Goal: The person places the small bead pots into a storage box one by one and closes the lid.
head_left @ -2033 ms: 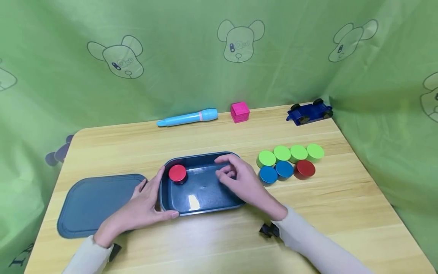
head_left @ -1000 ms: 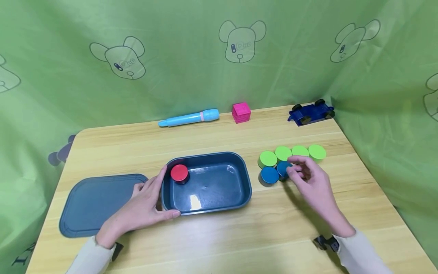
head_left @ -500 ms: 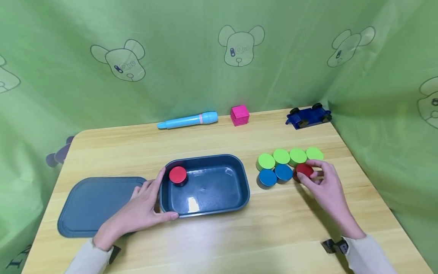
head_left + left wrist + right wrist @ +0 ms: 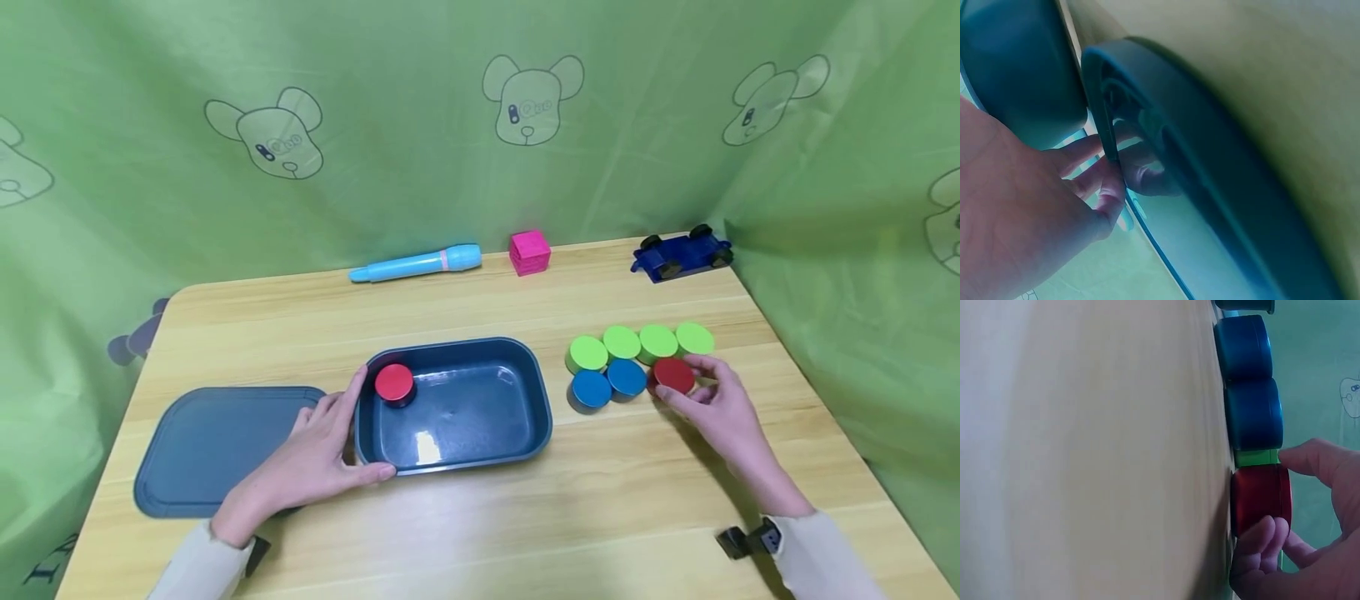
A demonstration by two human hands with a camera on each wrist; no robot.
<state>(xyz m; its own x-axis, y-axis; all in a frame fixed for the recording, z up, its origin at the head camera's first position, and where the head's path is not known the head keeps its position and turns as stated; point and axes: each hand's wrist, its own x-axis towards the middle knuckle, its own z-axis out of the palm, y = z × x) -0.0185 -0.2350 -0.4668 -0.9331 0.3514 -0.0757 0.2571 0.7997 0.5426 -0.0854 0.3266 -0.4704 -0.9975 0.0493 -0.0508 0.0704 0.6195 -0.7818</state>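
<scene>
In the head view, my left hand (image 4: pixel 311 458) holds the left end of a dark blue box (image 4: pixel 457 462), thumb on the front rim and index finger on the back left. A red cylinder (image 4: pixel 394 382) stands inside at the back left corner. In the left wrist view, the curled rear fingers lie beside the box lid (image 4: pixel 1210 162). My right hand (image 4: pixel 723 417) grips another red cylinder (image 4: pixel 673 375), which is on the table, with thumb and fingers around its side. In the right wrist view, fingertips press this red cylinder (image 4: pixel 1261 495) from below and the thumb (image 4: pixel 1300 456) is above.
Beside the gripped cylinder stand two blue cylinders (image 4: pixel 592 388), with a row of several green cylinders (image 4: pixel 621 342) behind. A light blue toy microphone-shaped stick (image 4: pixel 416 264), a pink cube (image 4: pixel 529 252) and an overturned blue toy car (image 4: pixel 682 254) lie along the back edge, before a green curtain (image 4: pixel 412 108).
My right hand has moved right from over the box, passing the blue cylinders, and now holds the red cylinder. That cylinder sits a little further forward than before. My left hand has stayed at the box.
</scene>
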